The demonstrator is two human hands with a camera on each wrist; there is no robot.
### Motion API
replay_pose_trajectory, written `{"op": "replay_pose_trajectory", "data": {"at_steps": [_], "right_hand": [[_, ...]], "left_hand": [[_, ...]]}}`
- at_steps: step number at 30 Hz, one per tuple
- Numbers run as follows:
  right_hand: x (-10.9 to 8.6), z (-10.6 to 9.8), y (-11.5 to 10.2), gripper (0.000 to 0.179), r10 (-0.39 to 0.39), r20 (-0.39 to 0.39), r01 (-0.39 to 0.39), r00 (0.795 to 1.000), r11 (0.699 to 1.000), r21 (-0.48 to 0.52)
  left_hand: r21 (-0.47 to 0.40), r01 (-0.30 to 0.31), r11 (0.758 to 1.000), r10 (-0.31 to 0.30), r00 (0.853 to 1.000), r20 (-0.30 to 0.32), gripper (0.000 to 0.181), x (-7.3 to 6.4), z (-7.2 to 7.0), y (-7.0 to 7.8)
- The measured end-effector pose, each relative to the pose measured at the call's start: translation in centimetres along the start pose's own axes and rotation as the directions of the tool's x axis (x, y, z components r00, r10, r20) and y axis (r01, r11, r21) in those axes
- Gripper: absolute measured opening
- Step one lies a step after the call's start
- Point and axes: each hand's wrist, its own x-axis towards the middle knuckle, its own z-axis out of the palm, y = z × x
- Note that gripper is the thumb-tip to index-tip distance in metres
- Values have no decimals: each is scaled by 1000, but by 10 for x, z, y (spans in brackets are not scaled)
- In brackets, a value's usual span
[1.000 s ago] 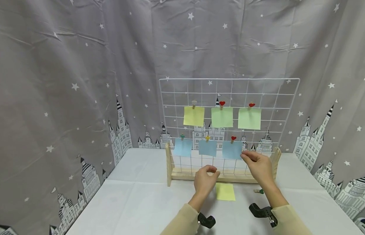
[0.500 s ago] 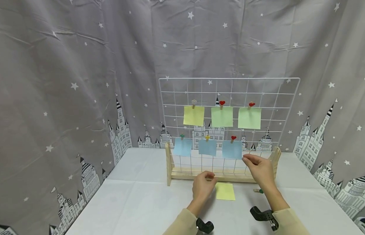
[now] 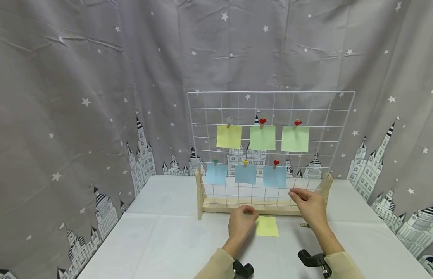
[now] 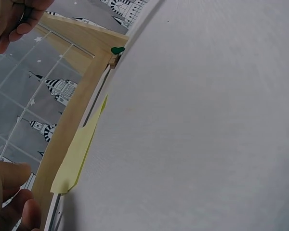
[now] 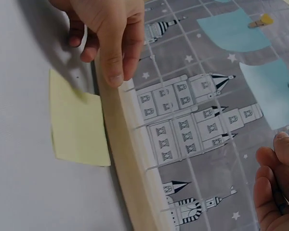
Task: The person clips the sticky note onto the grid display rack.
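Note:
My left hand [image 3: 241,224] hovers in front of the rack's wooden base, just left of a yellow sticky note [image 3: 267,226] on the table. Its fingers are loosely bent and hold nothing. Below and right of a blue sticky note [image 3: 274,177] is my right hand [image 3: 313,207], near the wire grid. The right wrist view shows that hand's fingers [image 5: 267,190] apart from the blue note, with nothing visible between them. The blue note hangs from a clothespin with a red heart [image 3: 276,162]. A small clothespin with a green heart [image 4: 117,50] lies beside the base.
The white wire grid [image 3: 271,92] stands in a wooden base [image 3: 216,208] on the white table [image 3: 153,236]. Yellow and green notes [image 3: 262,138] are clipped in its upper row. More blue notes [image 3: 216,173] hang in the lower row. A grey curtain [image 3: 160,77] is behind.
My right hand has drawn slightly down and right, away from the blue note's corner. My left hand has moved a little lower and left. The notes stay in place.

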Motion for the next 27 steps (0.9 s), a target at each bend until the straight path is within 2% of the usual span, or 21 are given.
{"op": "replay_pose_trajectory", "data": {"at_steps": [20, 27], "right_hand": [[-16, -2, 44, 29, 71, -28, -73, 997, 994, -79], [-21, -7, 55, 29, 99, -33, -101, 995, 990, -100]], "left_hand": [[41, 11, 999, -13, 999, 30, 18, 0, 5, -3], [94, -28, 995, 26, 999, 23, 22, 0, 5, -4]]}}
